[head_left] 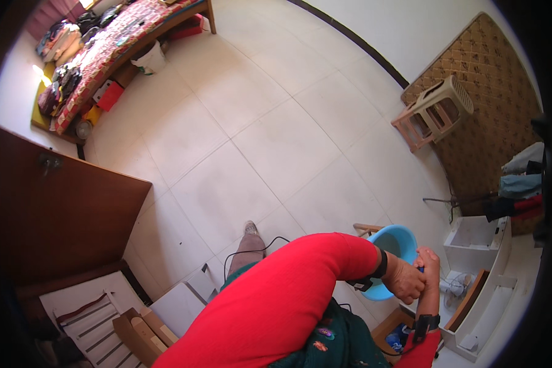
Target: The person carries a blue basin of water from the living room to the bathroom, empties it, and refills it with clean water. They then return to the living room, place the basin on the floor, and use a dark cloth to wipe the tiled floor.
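A light blue basin (397, 236) is at the lower right, partly hidden by my hands and left forearm. My left hand (403, 279) is closed at the basin's right side, its arm in a red sleeve reaching across from the lower left. Against it is my right hand (430, 265), fingers curled, coming up from the lower edge. A small dark blue bit shows between the two hands; what it belongs to is hidden. Both wrists wear black bands, and a thin dark cable loops near my left arm.
Right of my hands stands a white cabinet (477, 232) with open compartments. A beige plastic stool (437, 112) is by a brown mattress (481, 67). A brown door (61, 214) stands at left, a cluttered bed (119, 37) far left. Below the basin is a wooden box (386, 328).
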`<state>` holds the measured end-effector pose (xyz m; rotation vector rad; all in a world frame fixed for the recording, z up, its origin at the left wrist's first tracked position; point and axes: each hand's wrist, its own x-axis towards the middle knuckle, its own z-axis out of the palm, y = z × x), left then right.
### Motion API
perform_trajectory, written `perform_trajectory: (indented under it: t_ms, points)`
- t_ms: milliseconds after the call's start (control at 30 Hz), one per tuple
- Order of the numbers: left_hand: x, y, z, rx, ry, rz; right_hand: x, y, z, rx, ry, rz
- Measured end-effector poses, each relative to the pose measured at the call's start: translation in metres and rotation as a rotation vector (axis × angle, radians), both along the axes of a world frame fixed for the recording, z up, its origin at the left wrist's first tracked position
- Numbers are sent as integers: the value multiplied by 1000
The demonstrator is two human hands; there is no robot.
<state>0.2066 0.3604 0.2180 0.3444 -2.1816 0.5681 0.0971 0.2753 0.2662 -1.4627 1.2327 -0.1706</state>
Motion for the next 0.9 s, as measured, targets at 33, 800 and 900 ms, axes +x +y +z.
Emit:
perform_trajectory:
  t_ms: [33, 800, 900]
  points:
    - [4, 0, 4, 15, 85, 43, -5, -3, 1, -70, -9, -8]
    - [-104, -105, 41, 2436, 1450, -310, -106, -79, 32, -1059, -528, -253]
    - [-99, -104, 40, 2132, 1444, -596, -101, -72, 28, -1042, -569, -178]
